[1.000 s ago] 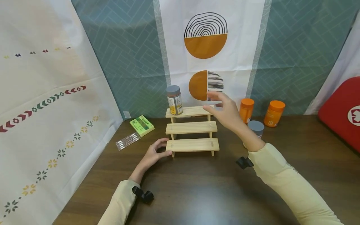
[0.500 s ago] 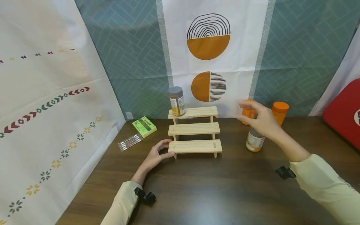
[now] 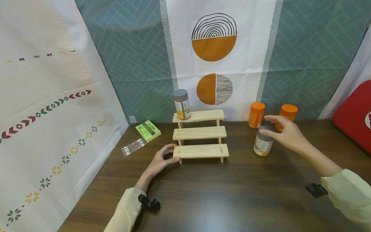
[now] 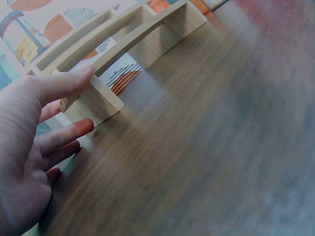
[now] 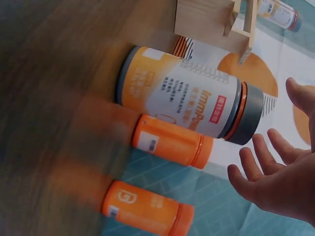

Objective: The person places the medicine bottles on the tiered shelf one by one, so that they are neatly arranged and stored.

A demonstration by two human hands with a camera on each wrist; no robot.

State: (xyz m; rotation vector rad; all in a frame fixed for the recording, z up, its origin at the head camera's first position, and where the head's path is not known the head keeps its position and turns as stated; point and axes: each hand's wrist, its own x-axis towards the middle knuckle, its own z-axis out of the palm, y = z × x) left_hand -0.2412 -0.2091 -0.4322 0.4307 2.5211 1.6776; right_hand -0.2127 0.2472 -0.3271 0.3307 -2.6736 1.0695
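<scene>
A three-tier wooden step rack [image 3: 200, 132] stands on the table. My left hand [image 3: 158, 160] holds the left end of its lowest step; in the left wrist view the thumb [image 4: 74, 81] lies on the step's edge, and part of a finger is hidden behind the wood. To the right stands an upright supplement jar [image 3: 263, 143] with a grey lid and a white and yellow label. My right hand [image 3: 285, 132] hovers at this lid, thumb and fingers spread. The right wrist view shows a gap between the fingers and the lid [image 5: 246, 114].
A similar grey-lidded jar [image 3: 182, 104] sits on the top step's left end. Behind the right-hand jar are two orange bottles [image 3: 256, 115]. Left of the rack lie a green box [image 3: 148, 130] and a clear pack of thin sticks [image 3: 134, 146]. A red case [image 3: 355, 112] stands far right.
My right hand has moved from above the rack's right side, rightward and down to the grey-lidded jar. The left hand has stayed at the rack.
</scene>
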